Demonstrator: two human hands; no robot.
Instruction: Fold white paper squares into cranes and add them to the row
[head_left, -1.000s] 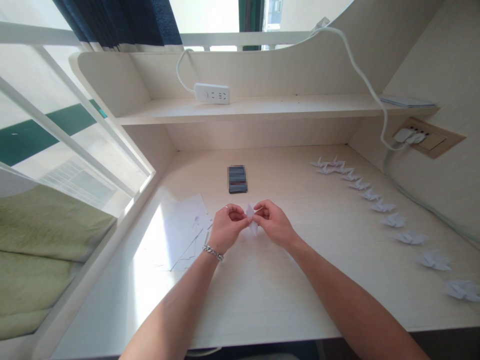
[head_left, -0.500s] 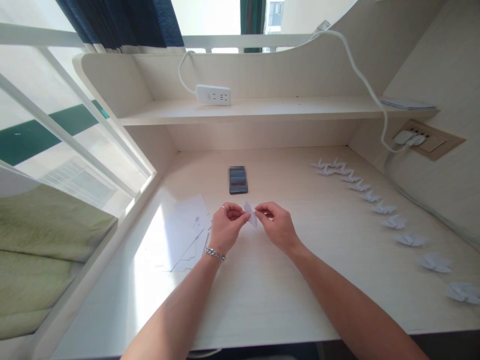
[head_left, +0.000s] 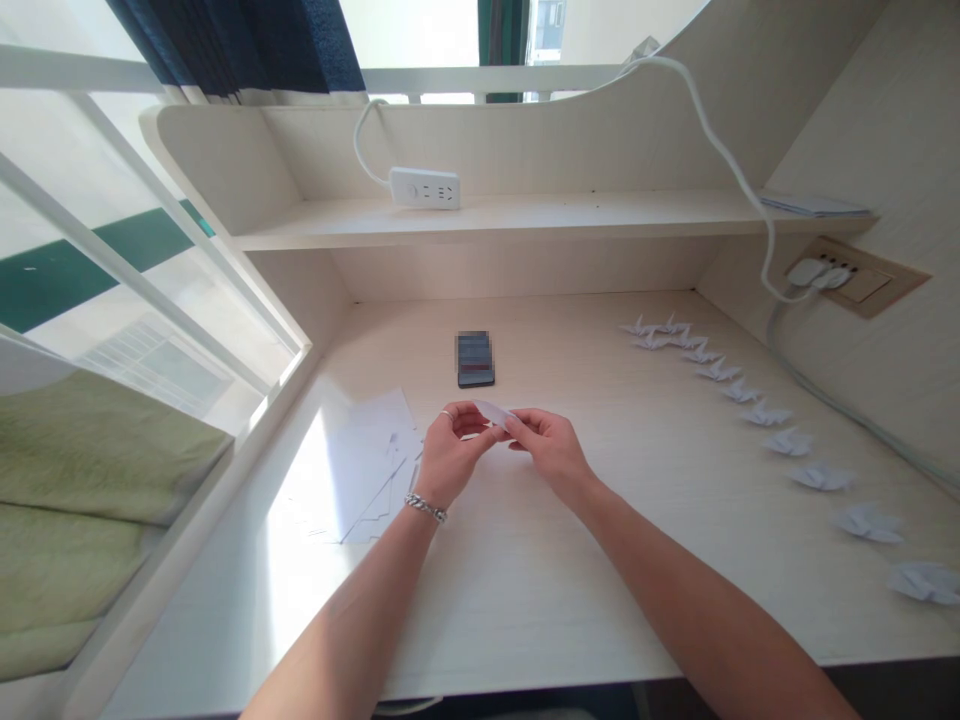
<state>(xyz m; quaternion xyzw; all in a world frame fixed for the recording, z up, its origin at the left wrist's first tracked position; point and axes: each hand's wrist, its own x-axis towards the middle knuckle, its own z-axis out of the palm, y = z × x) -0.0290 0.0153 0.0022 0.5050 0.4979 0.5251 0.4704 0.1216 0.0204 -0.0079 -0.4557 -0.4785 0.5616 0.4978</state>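
Note:
A small folded white paper piece [head_left: 491, 411] is held just above the pale wooden desk [head_left: 525, 560], between both of my hands. My left hand [head_left: 450, 455], with a ring and a chain bracelet, pinches its left side. My right hand [head_left: 546, 447] pinches its right side, fingers curled. The piece lies nearly flat and edge-on to me. A loose pile of white paper sheets [head_left: 360, 465] lies to the left of my left hand.
A dark phone [head_left: 475, 359] lies behind my hands. Several folded white paper cranes [head_left: 765, 412] run in a curved row along the desk's right side. A white power strip [head_left: 424, 187] sits on the shelf, its cable reaching a wall socket [head_left: 832, 275] at right.
The paper piece has turned from standing upright between my fingers to lying nearly flat. Both hands stayed in about the same place, with my right hand shifted slightly left.

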